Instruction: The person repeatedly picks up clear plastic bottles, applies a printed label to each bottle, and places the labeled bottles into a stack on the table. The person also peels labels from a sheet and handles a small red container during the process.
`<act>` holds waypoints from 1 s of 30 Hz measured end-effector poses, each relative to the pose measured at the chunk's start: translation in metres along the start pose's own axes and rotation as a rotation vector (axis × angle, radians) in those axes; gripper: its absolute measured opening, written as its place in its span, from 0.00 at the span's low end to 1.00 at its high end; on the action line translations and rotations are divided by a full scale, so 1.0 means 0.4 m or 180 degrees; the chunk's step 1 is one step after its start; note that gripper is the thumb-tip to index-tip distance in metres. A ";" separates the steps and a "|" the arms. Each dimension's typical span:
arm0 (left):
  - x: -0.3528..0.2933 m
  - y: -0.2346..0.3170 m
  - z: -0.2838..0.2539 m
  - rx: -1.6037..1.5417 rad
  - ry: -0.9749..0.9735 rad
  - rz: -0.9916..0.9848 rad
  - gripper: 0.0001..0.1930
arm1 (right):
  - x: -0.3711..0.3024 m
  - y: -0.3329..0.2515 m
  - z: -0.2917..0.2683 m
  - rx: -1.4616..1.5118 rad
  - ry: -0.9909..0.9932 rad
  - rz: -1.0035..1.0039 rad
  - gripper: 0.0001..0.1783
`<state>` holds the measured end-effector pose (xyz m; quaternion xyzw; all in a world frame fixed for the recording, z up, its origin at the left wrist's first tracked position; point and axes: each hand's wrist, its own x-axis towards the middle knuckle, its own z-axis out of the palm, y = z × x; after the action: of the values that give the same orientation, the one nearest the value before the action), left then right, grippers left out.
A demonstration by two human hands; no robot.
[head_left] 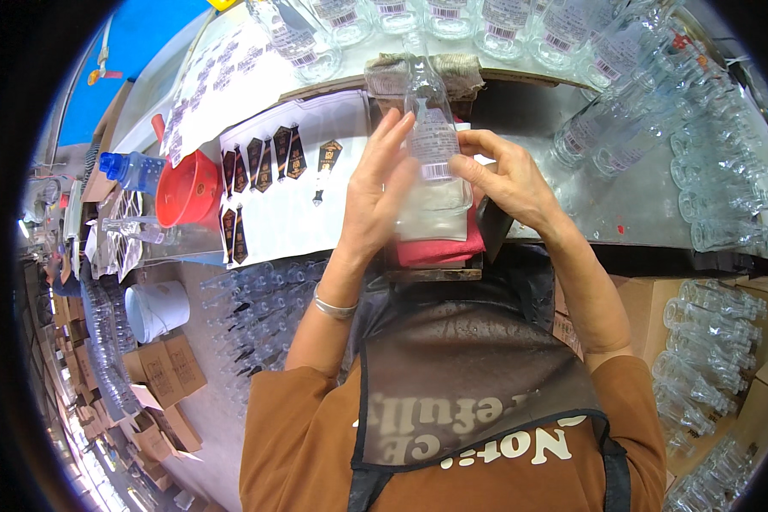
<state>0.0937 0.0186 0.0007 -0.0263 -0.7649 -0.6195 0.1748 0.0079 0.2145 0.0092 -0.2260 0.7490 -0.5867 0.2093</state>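
A clear glass bottle (429,107) with a printed label and barcode lies in front of me, its neck pointing away. Its neck end rests on a rolled, worn cloth pad (387,78), and a red cloth (439,251) lies folded under its base end. My right hand (514,181) grips the bottle's right side, thumb on the label edge. Along the left side, my left hand (374,188) has its fingers stretched out, slightly blurred; whether they touch the glass I cannot tell. Beside it lies a white sheet (303,209) bearing several dark, tie-shaped stickers (291,154).
Labelled bottles (500,34) line the table's far edge, with more glass bottles (725,162) crowded on the right. At left stand a red bowl (184,189) and a blue-capped bottle (132,169). Cartons of bottles (700,341) sit low right; a white bucket (157,309) stands low left.
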 end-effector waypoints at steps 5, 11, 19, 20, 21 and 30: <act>0.012 0.016 -0.002 0.0435 -0.0084 0.0145 0.26 | 0.012 0.014 0.000 0.0071 0.0035 -0.0082 0.32; 0.012 0.015 0.001 0.0743 -0.0068 0.0217 0.27 | 0.009 -0.017 0.004 -0.0280 -0.0043 -0.0030 0.26; 0.012 0.015 0.003 0.1030 -0.0030 0.0287 0.27 | 0.010 -0.014 0.004 -0.0180 -0.0034 -0.0069 0.26; 0.012 0.015 0.002 0.1064 -0.0035 0.0314 0.27 | 0.012 -0.011 0.004 -0.0175 -0.0033 -0.0091 0.26; 0.013 0.014 0.001 0.1093 -0.0043 0.0339 0.27 | 0.012 -0.006 0.005 -0.0170 -0.0028 -0.0109 0.26; 0.017 0.018 -0.001 0.1161 -0.0099 0.0383 0.27 | 0.005 -0.018 0.008 -0.0108 0.0002 -0.0090 0.27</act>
<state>0.0892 0.0188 0.0094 -0.0494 -0.8641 -0.4584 0.2017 0.0087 0.2093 0.0152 -0.2400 0.7556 -0.5769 0.1968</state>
